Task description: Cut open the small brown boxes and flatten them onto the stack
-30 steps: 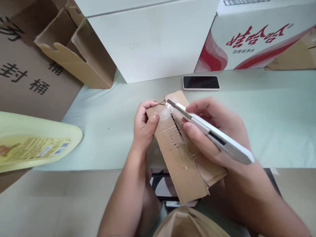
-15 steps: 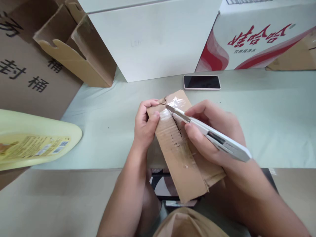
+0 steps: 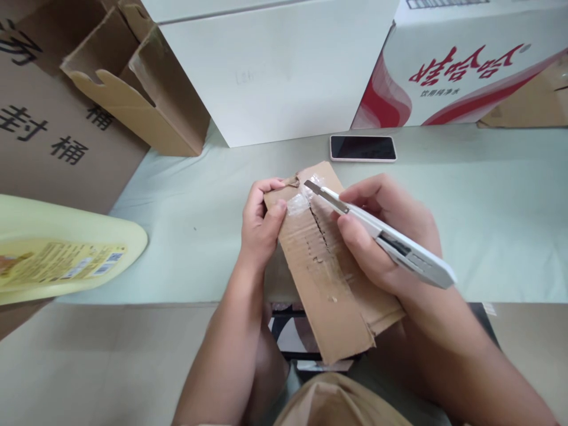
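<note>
A small brown cardboard box (image 3: 322, 278) with torn clear tape along its top seam is tilted up over the near edge of the table. My left hand (image 3: 260, 228) grips its upper left corner, thumb pressed on the taped face. My right hand (image 3: 384, 236) is closed round a white utility knife (image 3: 390, 242). The knife's bare blade points up and left, and its tip sits at the far end of the seam, by the loose scrap of tape.
A black phone (image 3: 362, 148) lies face up on the pale green table (image 3: 186, 213) behind the box. Behind it stand a white carton (image 3: 275, 71) and a red-and-white printed carton (image 3: 470, 65). Open brown cartons (image 3: 66, 118) and a pale yellow container (image 3: 57, 254) are on the left.
The knife blade slid down a little along the seam, then back up to its far end. The box stays gripped in my left hand, barely shifted.
</note>
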Available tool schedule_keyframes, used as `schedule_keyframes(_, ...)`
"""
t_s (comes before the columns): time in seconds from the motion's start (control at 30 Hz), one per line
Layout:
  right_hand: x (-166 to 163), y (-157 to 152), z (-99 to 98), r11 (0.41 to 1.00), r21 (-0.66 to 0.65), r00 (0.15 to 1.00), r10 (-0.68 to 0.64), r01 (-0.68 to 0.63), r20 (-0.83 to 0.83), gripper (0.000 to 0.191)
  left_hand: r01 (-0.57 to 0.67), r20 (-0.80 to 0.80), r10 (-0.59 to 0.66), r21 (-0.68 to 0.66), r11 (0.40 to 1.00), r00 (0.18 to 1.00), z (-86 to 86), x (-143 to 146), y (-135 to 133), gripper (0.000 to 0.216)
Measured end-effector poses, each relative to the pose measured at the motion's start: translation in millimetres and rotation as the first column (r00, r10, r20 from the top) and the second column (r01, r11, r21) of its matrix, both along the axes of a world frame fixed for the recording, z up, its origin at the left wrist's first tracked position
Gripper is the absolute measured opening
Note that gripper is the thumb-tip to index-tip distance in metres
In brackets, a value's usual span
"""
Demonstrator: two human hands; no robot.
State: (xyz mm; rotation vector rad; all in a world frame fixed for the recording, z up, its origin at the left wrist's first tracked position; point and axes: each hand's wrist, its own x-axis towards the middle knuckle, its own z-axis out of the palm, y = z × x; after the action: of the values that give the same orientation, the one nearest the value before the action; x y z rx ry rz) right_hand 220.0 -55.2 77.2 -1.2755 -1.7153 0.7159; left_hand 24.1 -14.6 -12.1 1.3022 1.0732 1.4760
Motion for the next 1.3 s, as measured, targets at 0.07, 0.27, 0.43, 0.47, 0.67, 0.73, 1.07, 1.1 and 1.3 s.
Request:
schedule_keyframes(0.07,0.2,1.2,0.9,1.0,-0.005,1.0,0.009,-0.009,0.01,0.011,-0.009,-0.013,0.009,0.009,1.0,1.0,-0.3,0.1,-0.1,0.05)
schedule_keyframes(0.27,0.2,3.2,4.5,0.999,-0.035,0.998,0.034,-0.032,0.059,0.012,-0.018,-0.035,0.018,0.015,1.0,0.999,-0.6,-0.5,-0.5,0.049)
schedule_keyframes(0.43,0.1,1.2,3.4,0.999,-0.022,0.998,0.037,-0.035,0.053,0.012,-0.018,-0.038,0.019,0.012,1.0,0.999,0.3,-0.3,-0.7,0.048)
schedule_keyframes(0.47,0.1,1.2,3.2,0.999,-0.022,0.998,0.033,-0.032,0.054,0.012,-0.016,-0.039,0.017,0.011,1.0,0.999,0.5,-0.3,-0.9,0.048)
schedule_keyframes(0.67,-0.6,4.0,6.1,0.997,-0.055,0.991,0.055,-0.048,0.122,0.011,-0.024,-0.042,0.025,0.017,1.0,0.999,1.2,-0.9,-1.8,0.045)
schedule_keyframes(0.73,-0.5,4.2,6.4,0.997,-0.069,0.991,0.051,-0.043,0.125,0.011,-0.036,-0.047,0.037,0.019,0.999,0.998,0.9,-0.8,-1.6,0.045)
schedule_keyframes(1.07,1.0,4.8,4.8,0.991,-0.113,0.993,0.078,-0.067,0.093,0.014,-0.045,-0.065,0.047,0.033,0.998,0.997,3.3,-1.0,-1.0,0.041)
schedule_keyframes(1.1,0.8,5.0,5.3,0.99,-0.119,0.991,0.088,-0.077,0.096,0.014,-0.048,-0.066,0.05,0.035,0.998,0.997,3.7,-1.0,-0.9,0.041)
schedule_keyframes(1.3,1.2,4.1,3.0,0.997,-0.065,0.999,0.032,-0.03,0.028,0.01,-0.054,-0.051,0.055,0.022,0.998,0.997,2.4,-0.7,-0.7,0.044)
